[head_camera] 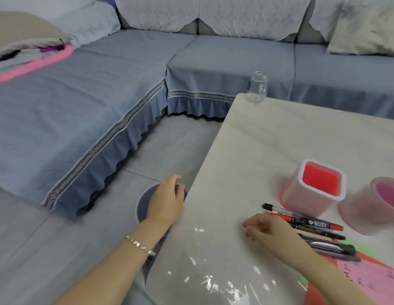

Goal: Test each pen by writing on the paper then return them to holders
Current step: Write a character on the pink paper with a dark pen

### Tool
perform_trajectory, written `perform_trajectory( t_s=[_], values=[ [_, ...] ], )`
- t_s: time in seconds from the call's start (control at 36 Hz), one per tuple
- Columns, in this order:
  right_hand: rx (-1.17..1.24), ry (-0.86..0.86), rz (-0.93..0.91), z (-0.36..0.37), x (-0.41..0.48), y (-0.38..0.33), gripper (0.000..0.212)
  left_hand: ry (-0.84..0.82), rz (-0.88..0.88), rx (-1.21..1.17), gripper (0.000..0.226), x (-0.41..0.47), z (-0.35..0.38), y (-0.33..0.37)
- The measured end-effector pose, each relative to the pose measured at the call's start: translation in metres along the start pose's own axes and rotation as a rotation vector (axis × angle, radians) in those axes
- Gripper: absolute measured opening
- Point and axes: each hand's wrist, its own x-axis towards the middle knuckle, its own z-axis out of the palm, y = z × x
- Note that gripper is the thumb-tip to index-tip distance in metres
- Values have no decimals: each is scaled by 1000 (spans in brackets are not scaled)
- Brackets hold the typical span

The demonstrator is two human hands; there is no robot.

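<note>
Several pens (312, 225) lie side by side on the pale table (268, 146), one with red caps, the others black or grey. Behind them stand a square pink holder (312, 188) with a red inside and a round pink holder (376, 205), which is blurred; no pen shows in either. Pink and green paper (372, 280) with writing lies at the lower right. My right hand (271, 230) hovers just left of the pens, fingers loosely curled, holding nothing. Beyond the table's left edge, my left hand (167, 201) rests on a round dark stool (145, 205), fingers relaxed.
A clear glass jar (257, 86) stands at the table's far corner. A blue-covered corner sofa (125, 84) runs along the left and back, with cushions and a pink-edged blanket (33, 62). Grey tiled floor (169, 150) lies between sofa and table.
</note>
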Motion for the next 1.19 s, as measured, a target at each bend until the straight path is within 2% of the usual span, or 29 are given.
perform_trajectory(
  t_s=[0.19, 0.36, 0.53, 0.61, 0.69, 0.81, 0.94, 1.19],
  values=[
    [-81, 96, -4, -31, -29, 32, 19, -170, 374, -161, 22, -64, 38, 81],
    [-49, 263, 93, -64, -73, 85, 29, -306, 552, -167, 41, -108, 90, 132],
    [-11, 492, 219, -110, -117, 144, 32, -451, 711, -96, 46, -140, 133, 157],
    [-93, 599, 303, -131, -129, 163, 21, -502, 741, -26, 47, -147, 147, 158],
    [-243, 658, 378, -150, -134, 181, 24, -494, 777, 67, 53, -150, 157, 155],
    [-410, 631, 394, -163, -132, 204, 22, -446, 821, 150, 55, -151, 164, 153],
    [-568, 578, 339, -160, -123, 216, 25, -446, 795, 117, 55, -155, 168, 148],
    [-621, 566, 311, -157, -119, 222, 26, -418, 828, 146, 54, -159, 170, 145]
  ],
)
